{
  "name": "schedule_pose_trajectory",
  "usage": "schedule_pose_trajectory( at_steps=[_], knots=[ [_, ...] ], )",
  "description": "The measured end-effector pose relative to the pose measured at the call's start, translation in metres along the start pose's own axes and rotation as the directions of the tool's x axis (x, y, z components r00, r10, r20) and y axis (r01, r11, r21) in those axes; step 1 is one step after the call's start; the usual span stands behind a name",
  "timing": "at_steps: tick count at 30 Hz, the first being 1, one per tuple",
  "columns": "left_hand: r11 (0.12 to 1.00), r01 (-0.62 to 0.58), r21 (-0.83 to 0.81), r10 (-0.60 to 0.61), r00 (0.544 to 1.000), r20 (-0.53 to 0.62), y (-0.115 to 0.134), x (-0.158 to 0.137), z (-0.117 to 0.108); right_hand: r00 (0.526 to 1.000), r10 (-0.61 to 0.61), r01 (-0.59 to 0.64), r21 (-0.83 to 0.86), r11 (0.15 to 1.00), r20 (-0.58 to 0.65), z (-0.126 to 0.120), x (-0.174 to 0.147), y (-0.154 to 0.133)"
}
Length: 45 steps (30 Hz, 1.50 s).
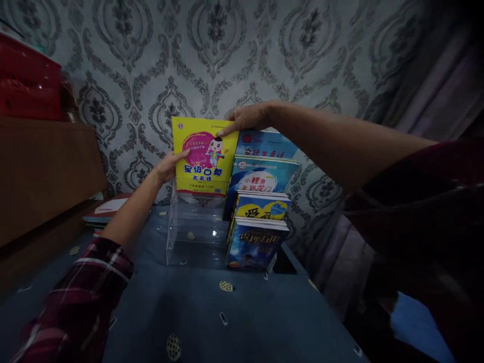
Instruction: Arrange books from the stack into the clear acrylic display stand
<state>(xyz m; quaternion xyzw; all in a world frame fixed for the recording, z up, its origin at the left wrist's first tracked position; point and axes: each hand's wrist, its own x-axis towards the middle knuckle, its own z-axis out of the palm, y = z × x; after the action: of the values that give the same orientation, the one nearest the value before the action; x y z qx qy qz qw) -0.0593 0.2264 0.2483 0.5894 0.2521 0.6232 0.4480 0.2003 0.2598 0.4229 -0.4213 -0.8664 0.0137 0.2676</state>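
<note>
A yellow workbook [232, 171] with a pink circle and a cartoon figure stands upright in the back tier of a clear tiered book rack [198, 248]. Its left edge is gripped by my left hand [168, 165], thumb across the front cover. My right hand [247, 118] holds the upper right corner, fingers over the front and the rest behind the top edge. To the right, several books fill the rack's tiers: a light blue book [282, 143], a teal book [236, 177], a yellow and blue book [247, 204] and a dark blue book [249, 249] in front.
The rack stands on a blue patterned tablecloth [196, 302] near a wallpapered wall [132, 60]. On the left are a wooden cabinet [45, 171], a red basket [30, 80] and a low stack of books [102, 214]. A curtain [351, 252] hangs at right; a light blue thing [418, 322] lies lower right.
</note>
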Motion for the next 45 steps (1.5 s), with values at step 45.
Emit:
schedule_pose_trajectory(
  at_steps=[45],
  knots=[
    [-0.277, 0.449, 0.850, 0.021, 0.887, -0.461, -0.064, -0.222, -0.186, 0.936, -0.074, -0.211, 0.715, 0.667, 0.345, 0.326, -0.386, -0.083]
  ],
)
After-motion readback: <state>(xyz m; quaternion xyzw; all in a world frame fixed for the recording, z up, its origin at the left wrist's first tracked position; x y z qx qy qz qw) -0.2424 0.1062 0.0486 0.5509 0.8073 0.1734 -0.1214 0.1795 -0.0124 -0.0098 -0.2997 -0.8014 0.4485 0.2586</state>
